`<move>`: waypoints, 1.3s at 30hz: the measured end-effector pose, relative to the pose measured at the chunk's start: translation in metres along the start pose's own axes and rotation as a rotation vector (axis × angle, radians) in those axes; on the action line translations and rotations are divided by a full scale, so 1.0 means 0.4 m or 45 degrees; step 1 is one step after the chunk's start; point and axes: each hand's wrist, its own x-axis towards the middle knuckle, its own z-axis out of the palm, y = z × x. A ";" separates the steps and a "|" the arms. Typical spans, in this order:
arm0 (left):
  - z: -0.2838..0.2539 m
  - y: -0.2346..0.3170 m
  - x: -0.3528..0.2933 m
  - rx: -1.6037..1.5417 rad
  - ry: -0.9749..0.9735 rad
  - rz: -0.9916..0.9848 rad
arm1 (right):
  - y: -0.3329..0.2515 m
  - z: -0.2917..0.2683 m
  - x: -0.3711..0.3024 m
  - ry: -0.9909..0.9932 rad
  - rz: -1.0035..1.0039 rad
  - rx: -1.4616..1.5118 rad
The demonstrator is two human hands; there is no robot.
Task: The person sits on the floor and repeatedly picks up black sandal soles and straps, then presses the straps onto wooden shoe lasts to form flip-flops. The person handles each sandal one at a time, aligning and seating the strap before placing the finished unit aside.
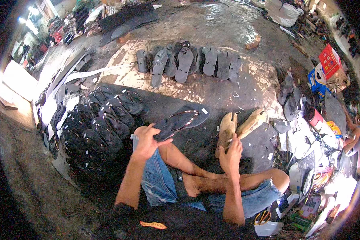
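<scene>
My left hand [149, 142] is closed round the heel end of a black flip-flop [183, 120], which has a shiny strap and a small white tag at its toe. The sandal is held out over the dark work surface, toe pointing right. My right hand [231, 155] has its fingers closed on the near end of an upright wooden shoe last [227, 127]. A second wooden last [251, 122] lies slanted just right of it. Several finished-looking black flip-flops [115, 114] are piled at the left, near my left arm.
Grey soles [185, 62] stand in a row on the worn board ahead. Scraps and white offcuts [304, 140] crowd the right side, with a red box [329, 62] beyond. Scissors with yellow handles [263, 217] lie at the lower right. My crossed legs are in front.
</scene>
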 end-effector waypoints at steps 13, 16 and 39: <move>-0.057 0.043 -0.348 0.682 -0.204 -0.136 | -0.336 -0.091 0.163 -0.639 -0.446 0.749; -0.167 0.089 -0.443 1.213 0.795 -0.117 | -0.501 -0.131 0.207 -0.812 -0.552 0.977; -0.126 0.127 -0.195 0.244 0.861 0.271 | -0.506 -0.032 0.772 0.462 -0.225 0.935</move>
